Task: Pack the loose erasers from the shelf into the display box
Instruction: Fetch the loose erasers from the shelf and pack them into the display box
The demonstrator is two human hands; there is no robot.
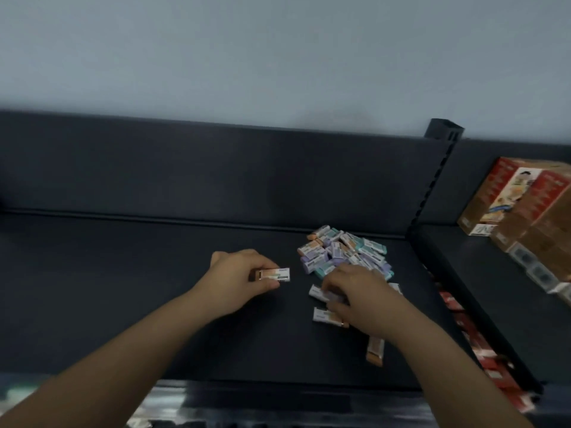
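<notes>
Nothing readable here: print on the eraser sleeves [343, 251] is a blur, and the lettering on the red-and-brown cartons [509, 202] stays illegible too.

The left half of the dark matte shelf board [92, 288] lies bare from its front edge to the dark back panel [185, 168], open to a reaching hand. On the right, a heap of small pastel-sleeved erasers [343, 251] and a few strays near the front edge crowd the surface, hemmed in by the slotted black upright post [432, 186]. Beyond the post, stacked brown and red cardboard cartons [519, 205] fill the neighbouring bay.
</notes>
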